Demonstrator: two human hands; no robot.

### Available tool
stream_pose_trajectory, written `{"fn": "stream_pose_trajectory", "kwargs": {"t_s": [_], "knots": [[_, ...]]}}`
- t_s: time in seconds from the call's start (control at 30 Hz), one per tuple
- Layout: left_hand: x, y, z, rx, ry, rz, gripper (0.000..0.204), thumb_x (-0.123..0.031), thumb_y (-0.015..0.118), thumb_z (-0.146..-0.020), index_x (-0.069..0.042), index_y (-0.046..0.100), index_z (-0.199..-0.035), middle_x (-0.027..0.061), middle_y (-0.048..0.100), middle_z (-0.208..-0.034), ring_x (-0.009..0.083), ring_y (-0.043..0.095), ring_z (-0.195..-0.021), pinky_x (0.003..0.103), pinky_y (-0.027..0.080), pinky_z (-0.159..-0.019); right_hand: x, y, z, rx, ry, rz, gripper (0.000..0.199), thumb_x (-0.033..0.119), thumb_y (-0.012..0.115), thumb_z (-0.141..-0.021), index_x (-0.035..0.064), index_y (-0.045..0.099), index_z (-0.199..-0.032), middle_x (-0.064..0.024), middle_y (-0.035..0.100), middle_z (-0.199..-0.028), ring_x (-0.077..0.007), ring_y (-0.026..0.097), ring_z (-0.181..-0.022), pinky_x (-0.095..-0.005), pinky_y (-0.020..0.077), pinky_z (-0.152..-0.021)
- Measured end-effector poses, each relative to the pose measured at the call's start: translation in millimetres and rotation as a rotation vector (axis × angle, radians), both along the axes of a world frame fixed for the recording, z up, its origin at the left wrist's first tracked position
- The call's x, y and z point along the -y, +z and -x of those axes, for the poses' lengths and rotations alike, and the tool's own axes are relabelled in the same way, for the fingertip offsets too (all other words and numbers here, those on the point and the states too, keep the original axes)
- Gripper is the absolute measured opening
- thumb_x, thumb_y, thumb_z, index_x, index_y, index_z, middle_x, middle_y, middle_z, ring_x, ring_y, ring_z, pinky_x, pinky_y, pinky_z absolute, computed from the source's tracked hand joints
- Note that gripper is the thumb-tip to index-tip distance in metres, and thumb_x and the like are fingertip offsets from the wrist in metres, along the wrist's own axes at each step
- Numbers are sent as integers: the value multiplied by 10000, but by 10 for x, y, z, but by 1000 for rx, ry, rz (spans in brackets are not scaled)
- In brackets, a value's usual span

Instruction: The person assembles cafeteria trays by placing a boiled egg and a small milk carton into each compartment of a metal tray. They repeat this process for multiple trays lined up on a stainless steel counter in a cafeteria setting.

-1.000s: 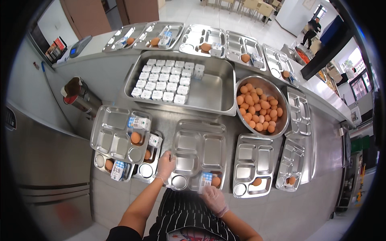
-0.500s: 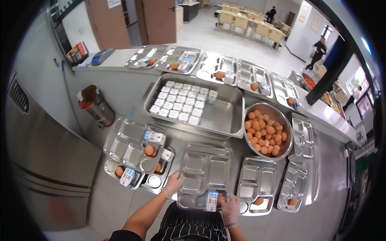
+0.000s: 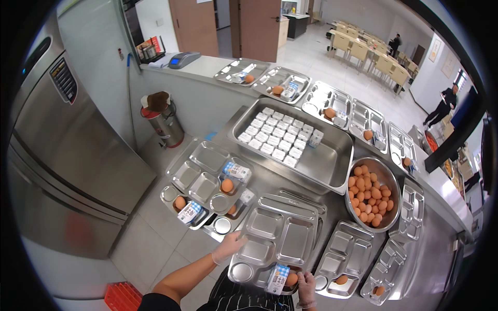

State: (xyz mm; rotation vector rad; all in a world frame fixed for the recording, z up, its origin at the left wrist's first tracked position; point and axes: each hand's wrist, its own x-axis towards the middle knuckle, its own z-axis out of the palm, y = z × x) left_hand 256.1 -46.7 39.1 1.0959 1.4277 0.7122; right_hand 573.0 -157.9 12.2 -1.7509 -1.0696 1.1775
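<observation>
A steel compartment tray (image 3: pixel 280 236) lies in front of me on the steel counter. My gloved left hand (image 3: pixel 228 248) grips its near left edge. At the tray's near right corner is my gloved right hand (image 3: pixel 306 284), touching an orange egg (image 3: pixel 291 279) that sits beside a small blue and white carton (image 3: pixel 277 278). Both items rest in the near compartments. To the left, a stack of trays (image 3: pixel 205 181) holds eggs and cartons.
A deep steel pan (image 3: pixel 332 155) holds rows of cartons (image 3: pixel 277 137). A round bowl of eggs (image 3: pixel 371 193) stands to the right. More trays (image 3: pixel 345 256) lie to the right and along the back counter (image 3: pixel 332 103). A steel fridge (image 3: pixel 62 155) is at left; a person (image 3: pixel 443 106) walks at far right.
The view has shifted and the counter now sits further right. My hands stay at the near edge of the tray; the right hand has dropped lower beside the carton and egg.
</observation>
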Motion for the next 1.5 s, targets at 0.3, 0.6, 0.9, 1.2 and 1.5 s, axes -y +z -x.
{"fn": "stream_pose_trajectory", "kwargs": {"t_s": [0.3, 0.6, 0.9, 1.2, 1.5], "knots": [[-200, 628, 1283, 4, 128, -30, 244, -218, 566, -882, 21, 544, -928, 22, 526, -710, 76, 516, -618, 250, 431, -520, -543, 914, 1153, -106, 277, 28, 240, 148, 618, -868, 21, 514, -693, 6, 484, -602, -62, 483, -539, -246, 397, -445], [-1224, 600, 2942, -179, 316, -38, 440, -190, 604, -849, 95, 505, -1169, 104, 604, -965, 143, 566, -848, 281, 473, -707, -1597, 621, 2971, -217, 402, 61, 232, 178, 611, -843, 6, 528, -711, -19, 526, -587, -89, 522, -533, -243, 414, -489], [-2116, 27, 3504, -279, 170, -150, 216, -141, 595, -846, 42, 531, -942, 104, 557, -794, 163, 500, -724, 339, 436, -660, -2179, 560, 3636, -138, 411, 211, 239, 217, 554, -911, -15, 524, -863, -93, 576, -697, -144, 618, -617, -289, 466, -527], [-2343, -312, 3533, -384, 75, -363, 200, -143, 589, -826, 28, 524, -907, 141, 502, -792, 230, 484, -736, 348, 417, -686, -2190, 652, 3490, 14, 526, 34, 268, 208, 545, -922, -42, 560, -1016, -118, 632, -794, -174, 632, -675, -305, 501, -632], [-2345, -472, 3667, -472, 133, -327, 481, -267, 583, -870, 64, 506, -1210, 217, 608, -1032, 287, 594, -951, 348, 459, -838, -1835, 778, 2744, -46, 169, 141, 349, 265, 561, -905, 15, 575, -1149, -125, 651, -959, -200, 640, -803, -301, 502, -742]]}}
